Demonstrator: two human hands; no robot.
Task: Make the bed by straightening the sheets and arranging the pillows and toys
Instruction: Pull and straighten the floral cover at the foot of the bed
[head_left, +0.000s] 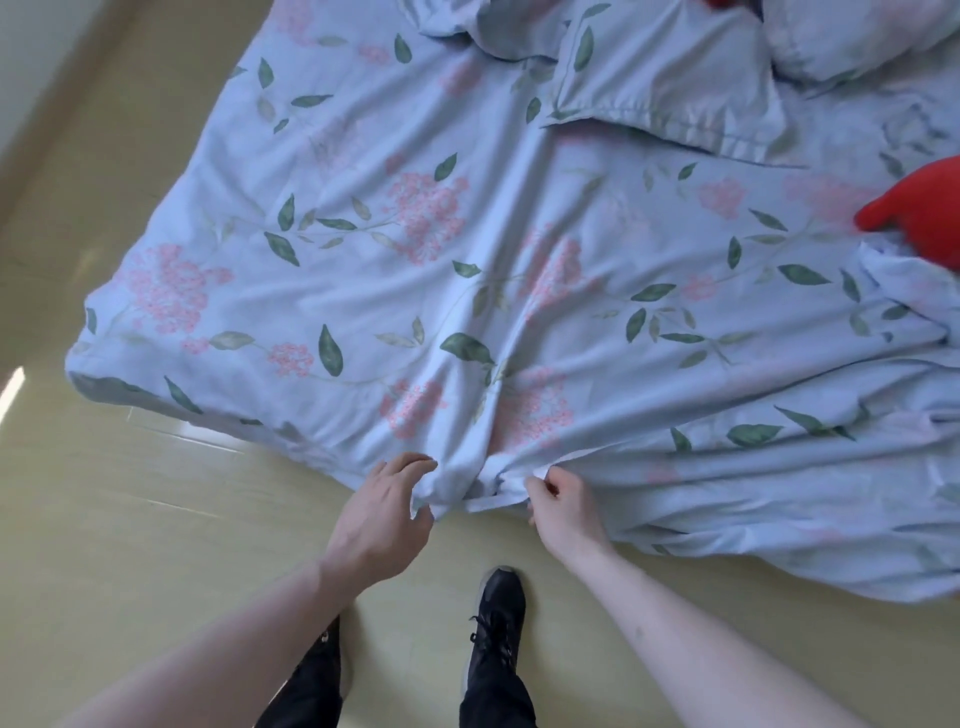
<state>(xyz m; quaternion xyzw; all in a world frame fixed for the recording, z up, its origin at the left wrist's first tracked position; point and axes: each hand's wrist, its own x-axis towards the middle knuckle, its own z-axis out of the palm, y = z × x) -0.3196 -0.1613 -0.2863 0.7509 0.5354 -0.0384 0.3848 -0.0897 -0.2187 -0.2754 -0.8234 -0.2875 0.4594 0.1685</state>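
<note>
- Left hand (382, 512) pinches the near edge of the floral sheet (415, 249), fingers curled over the fabric.
- Right hand (563, 501) grips the same bunched edge just beside it.
- Matching pillow (670, 78) lies at the far side; red plush toy (919, 213) at right.
- No readable writing or labels.

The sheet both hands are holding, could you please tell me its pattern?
Light blue sheet with pink flower clusters and green leaves, seen in the head view.
</note>
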